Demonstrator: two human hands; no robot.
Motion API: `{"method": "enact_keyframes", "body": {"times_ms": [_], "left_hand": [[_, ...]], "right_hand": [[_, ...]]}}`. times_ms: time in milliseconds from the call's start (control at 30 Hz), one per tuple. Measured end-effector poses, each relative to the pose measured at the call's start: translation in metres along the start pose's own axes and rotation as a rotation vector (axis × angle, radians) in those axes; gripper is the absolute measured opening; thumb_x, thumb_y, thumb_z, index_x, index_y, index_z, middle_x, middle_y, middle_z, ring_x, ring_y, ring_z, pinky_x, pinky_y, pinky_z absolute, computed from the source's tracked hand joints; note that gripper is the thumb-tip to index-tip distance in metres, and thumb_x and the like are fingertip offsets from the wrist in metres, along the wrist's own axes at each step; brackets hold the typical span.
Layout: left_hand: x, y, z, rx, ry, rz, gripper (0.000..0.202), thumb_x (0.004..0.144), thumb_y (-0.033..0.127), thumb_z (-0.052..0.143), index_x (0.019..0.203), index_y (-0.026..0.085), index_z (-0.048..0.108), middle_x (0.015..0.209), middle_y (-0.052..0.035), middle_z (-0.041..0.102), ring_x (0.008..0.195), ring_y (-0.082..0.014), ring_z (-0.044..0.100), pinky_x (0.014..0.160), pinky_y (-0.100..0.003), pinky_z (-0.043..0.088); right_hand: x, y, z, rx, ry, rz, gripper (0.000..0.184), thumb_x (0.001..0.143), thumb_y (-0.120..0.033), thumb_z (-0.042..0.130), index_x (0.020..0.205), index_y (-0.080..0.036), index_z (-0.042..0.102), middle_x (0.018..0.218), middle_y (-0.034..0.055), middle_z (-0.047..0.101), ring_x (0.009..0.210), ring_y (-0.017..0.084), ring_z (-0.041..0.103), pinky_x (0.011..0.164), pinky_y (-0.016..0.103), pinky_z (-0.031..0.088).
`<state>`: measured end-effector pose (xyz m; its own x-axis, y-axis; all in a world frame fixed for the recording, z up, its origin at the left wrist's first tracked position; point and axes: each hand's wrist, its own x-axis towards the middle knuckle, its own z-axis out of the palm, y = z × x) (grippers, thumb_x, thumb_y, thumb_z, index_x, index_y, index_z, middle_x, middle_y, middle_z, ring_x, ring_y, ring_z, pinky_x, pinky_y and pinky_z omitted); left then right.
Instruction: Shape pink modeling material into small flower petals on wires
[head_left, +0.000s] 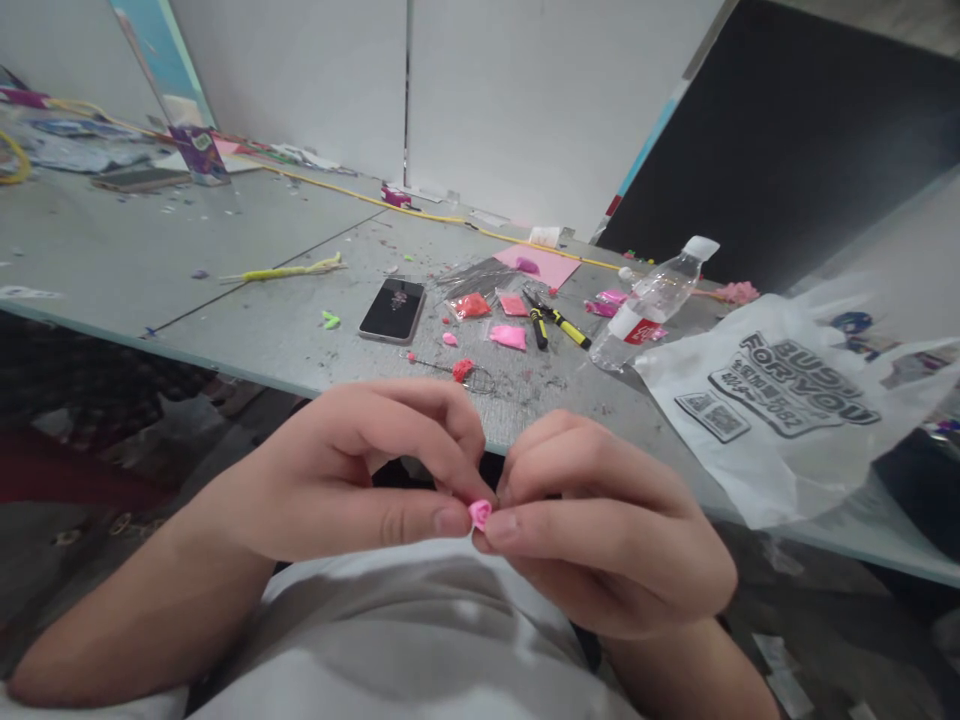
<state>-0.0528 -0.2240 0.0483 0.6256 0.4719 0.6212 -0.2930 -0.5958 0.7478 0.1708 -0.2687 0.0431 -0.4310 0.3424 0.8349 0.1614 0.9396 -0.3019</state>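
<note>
My left hand [360,470] and my right hand [600,520] meet close in front of my chest, below the table's front edge. Both pinch a tiny pink piece [479,514] between thumbs and fingertips; the other fingers are curled in. Only a small part of the piece shows. On the grey table [225,260] beyond lie small bags of red and pink bits [472,305], a loose pink piece [508,337], a red bit on a thin wire [463,369], and black-and-yellow pliers [551,322].
A black phone [392,309] lies left of the bags. A clear water bottle [652,300] lies on its side at the right, beside a white printed plastic bag [780,410]. A yellow-green stick [289,270], pink paper [540,264] and far-left clutter also sit on the table.
</note>
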Motion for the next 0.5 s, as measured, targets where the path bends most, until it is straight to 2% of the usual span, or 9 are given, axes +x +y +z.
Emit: {"method": "enact_keyframes", "body": {"times_ms": [133, 300, 500], "left_hand": [[0.0011, 0.0012, -0.0016, 0.036, -0.019, 0.006, 0.006, 0.089, 0.014, 0.082, 0.093, 0.018, 0.083, 0.083, -0.0069, 0.069, 0.071, -0.0140, 0.066, 0.065, -0.021, 0.059], [0.0015, 0.0029, -0.0012, 0.056, -0.023, 0.017, 0.006, 0.088, 0.014, 0.082, 0.094, 0.017, 0.083, 0.083, -0.0069, 0.069, 0.071, -0.0138, 0.067, 0.065, -0.021, 0.058], [0.0027, 0.0059, 0.0010, 0.045, -0.014, -0.005, 0.003, 0.092, 0.019, 0.080, 0.093, 0.018, 0.083, 0.081, -0.0066, 0.069, 0.069, -0.0133, 0.066, 0.064, -0.020, 0.058]], "right_hand": [[0.0036, 0.0063, 0.0048, 0.033, 0.058, -0.087, 0.019, 0.092, -0.002, 0.069, 0.101, -0.017, 0.077, 0.088, 0.0030, 0.072, 0.076, 0.013, 0.071, 0.069, 0.027, 0.064], [0.0036, 0.0083, 0.0096, 0.019, 0.114, -0.115, 0.017, 0.090, -0.003, 0.075, 0.103, -0.014, 0.076, 0.087, 0.0030, 0.072, 0.074, 0.013, 0.070, 0.068, 0.026, 0.064], [-0.0051, 0.0011, 0.0010, -0.041, 0.007, -0.026, 0.018, 0.093, -0.009, 0.075, 0.108, -0.019, 0.077, 0.094, 0.0040, 0.074, 0.081, 0.015, 0.073, 0.074, 0.031, 0.067]]}}
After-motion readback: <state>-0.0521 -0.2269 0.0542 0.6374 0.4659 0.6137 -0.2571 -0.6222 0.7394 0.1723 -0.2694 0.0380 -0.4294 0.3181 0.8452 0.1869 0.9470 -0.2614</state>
